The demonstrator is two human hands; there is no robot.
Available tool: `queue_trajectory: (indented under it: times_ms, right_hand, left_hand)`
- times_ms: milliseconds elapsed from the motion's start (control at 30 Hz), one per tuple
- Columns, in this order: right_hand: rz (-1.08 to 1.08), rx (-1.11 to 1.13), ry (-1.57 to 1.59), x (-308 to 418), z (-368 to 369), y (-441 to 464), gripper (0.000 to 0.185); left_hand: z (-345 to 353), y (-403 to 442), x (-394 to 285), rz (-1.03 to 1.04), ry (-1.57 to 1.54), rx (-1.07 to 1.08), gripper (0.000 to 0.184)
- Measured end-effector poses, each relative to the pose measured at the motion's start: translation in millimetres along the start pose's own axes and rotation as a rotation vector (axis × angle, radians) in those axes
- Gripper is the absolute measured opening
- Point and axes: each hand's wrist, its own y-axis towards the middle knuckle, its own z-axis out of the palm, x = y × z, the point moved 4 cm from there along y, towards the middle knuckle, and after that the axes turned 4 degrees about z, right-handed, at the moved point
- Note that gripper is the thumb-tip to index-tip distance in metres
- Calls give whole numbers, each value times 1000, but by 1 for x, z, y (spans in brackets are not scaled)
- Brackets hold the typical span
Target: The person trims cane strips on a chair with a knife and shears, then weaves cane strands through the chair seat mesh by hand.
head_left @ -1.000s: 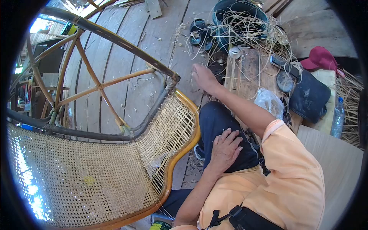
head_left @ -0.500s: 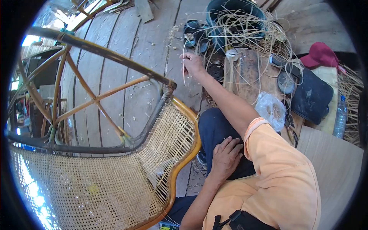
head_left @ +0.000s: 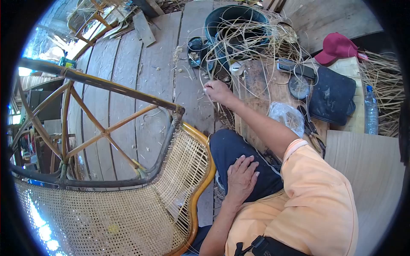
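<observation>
My right hand (head_left: 218, 92) reaches forward over the floorboards, thumb and fingers pinched on a thin cane strand (head_left: 202, 73). The strand curves up toward a tangle of cane strands (head_left: 250, 36) in and over a dark green bucket (head_left: 211, 30); whether it joins them I cannot tell. Lying flat on my dark-trousered thigh, my left hand (head_left: 242, 179) holds nothing, its fingers stretched out. On the left stands a rattan furniture frame (head_left: 106, 134) with a woven cane panel (head_left: 106, 213). Near my knee, the panel's side (head_left: 183, 164) has a looser weave with long gaps.
Right of my arm, a wooden board (head_left: 252, 91) carries a clear plastic bag (head_left: 287, 118), a round tin (head_left: 299, 87) and scissor-like tools. Beyond are a dark bag (head_left: 333, 96), a red cap (head_left: 336, 48) and a plastic bottle (head_left: 370, 111). Sandals (head_left: 195, 53) lie beside the bucket.
The camera view has shifted. Relative to the bucket, my right hand has moved back toward me and rightward, still pinching the cane strand. My left hand stays on my thigh.
</observation>
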Motion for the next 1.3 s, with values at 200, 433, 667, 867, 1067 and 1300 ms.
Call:
queue_trajectory:
  times_ms: [200, 433, 667, 867, 1067, 1300]
  right_hand:
    - [67, 37, -69, 16, -9, 17, 25]
    - [-147, -50, -35, 19, -24, -61, 19]
    - [245, -605, 480, -35, -158, -158, 19]
    - [319, -524, 568, -37, -176, -124, 18]
    - [40, -477, -491, -1, -134, -137, 22]
    - [-342, -330, -1072, -11, -68, -196, 19]
  left_hand:
    - [-4, 2, 1, -16, -14, -17, 32]
    - [0, 5, 2, -17, -28, -1, 32]
    - [2, -1, 2, 9, -7, -13, 32]
    - [1, -9, 1, 39, 32, -64, 31]
    - [0, -14, -2, 60, 33, -103, 30]
    - [1, -23, 0, 90, 16, -142, 30]
